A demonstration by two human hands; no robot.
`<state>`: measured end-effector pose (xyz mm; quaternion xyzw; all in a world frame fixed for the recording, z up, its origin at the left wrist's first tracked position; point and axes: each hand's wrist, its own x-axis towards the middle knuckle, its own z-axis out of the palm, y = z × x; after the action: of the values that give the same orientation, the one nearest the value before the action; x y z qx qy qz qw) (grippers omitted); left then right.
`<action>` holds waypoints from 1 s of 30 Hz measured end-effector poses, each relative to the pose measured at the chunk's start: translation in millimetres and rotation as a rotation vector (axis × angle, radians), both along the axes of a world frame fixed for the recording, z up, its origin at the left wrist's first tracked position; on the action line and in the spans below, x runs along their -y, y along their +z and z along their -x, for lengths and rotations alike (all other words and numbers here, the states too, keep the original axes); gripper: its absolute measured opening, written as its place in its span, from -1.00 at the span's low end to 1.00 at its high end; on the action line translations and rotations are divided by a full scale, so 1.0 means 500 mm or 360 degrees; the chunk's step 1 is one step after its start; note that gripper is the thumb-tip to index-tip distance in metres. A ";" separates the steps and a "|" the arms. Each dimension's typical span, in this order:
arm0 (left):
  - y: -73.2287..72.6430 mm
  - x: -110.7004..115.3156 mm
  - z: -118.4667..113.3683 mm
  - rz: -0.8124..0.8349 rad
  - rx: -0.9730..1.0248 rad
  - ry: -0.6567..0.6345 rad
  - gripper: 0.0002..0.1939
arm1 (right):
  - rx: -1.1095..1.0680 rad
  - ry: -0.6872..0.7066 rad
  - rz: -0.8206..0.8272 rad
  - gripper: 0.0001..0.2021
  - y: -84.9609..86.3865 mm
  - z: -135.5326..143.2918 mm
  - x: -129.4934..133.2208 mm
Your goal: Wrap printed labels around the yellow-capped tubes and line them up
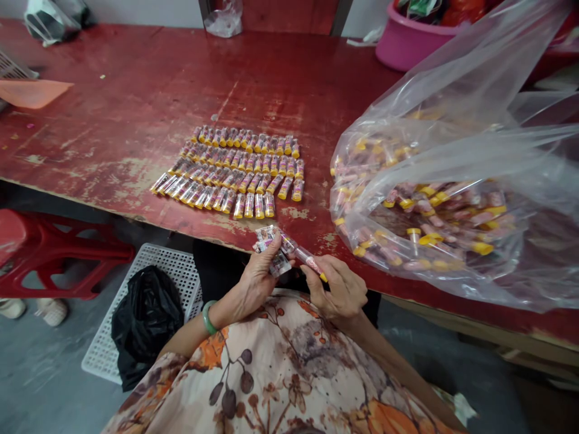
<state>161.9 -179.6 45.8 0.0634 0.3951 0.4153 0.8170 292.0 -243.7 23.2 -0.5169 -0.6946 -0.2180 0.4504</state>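
My left hand [261,265], a green bangle at its wrist, is closed on several small printed plastic sleeves [266,234] at the table's front edge. In my right hand [337,288] is a small clear tube [308,260] with pink contents and a yellow cap. The tube's far end meets one of the sleeves between the two hands; whether it is inside cannot be made out. Beyond my hands, rows of sleeved tubes [244,161] with yellow caps lie on the table. To the right, a large clear plastic bag [552,223] lies open with many similar tubes in it.
The worn red table [136,72] spans the view. A pink tub [402,39] stands at the back right. Below on the left are a red stool [58,250], a white perforated mat [102,346] and a black plastic bag [147,319]. Someone's shoes [52,311] show near the stool.
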 end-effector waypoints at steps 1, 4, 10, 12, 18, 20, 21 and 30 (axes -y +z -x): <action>-0.002 -0.001 0.000 0.0010 0.0006 -0.0012 -0.71 | 0.0022 0.0003 -0.0003 -0.65 0.000 -0.001 0.000; -0.005 -0.001 0.000 0.0004 -0.0010 -0.0006 -0.72 | 0.0078 0.0019 -0.0020 -0.62 0.004 -0.001 0.002; -0.003 0.001 -0.003 -0.0079 -0.0052 0.0058 -0.66 | 0.0363 -0.0016 -0.0015 -0.66 0.014 -0.003 0.007; -0.003 0.001 -0.004 -0.0075 -0.0050 0.0069 -0.64 | 0.0377 -0.0015 -0.0001 -0.69 0.014 -0.003 0.008; -0.006 0.002 -0.003 -0.0085 -0.0010 0.0073 -0.62 | 0.0064 0.0142 0.0017 -0.64 0.009 -0.003 0.008; -0.003 0.002 -0.003 -0.0079 0.0003 0.0072 -0.64 | -0.0022 0.0160 0.0046 -0.67 0.005 -0.003 0.008; -0.002 0.002 -0.003 -0.0072 0.0008 0.0076 -0.64 | -0.0048 0.0160 0.0055 -0.68 0.002 -0.004 0.008; -0.017 -0.002 0.000 -0.0027 -0.0022 -0.0012 -0.65 | -0.0236 0.0073 0.0043 -0.67 0.012 -0.002 0.008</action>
<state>161.7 -178.7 37.4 0.0748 0.3970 0.4151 0.8152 293.0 -247.6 29.3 -0.5216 -0.6738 -0.1595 0.4985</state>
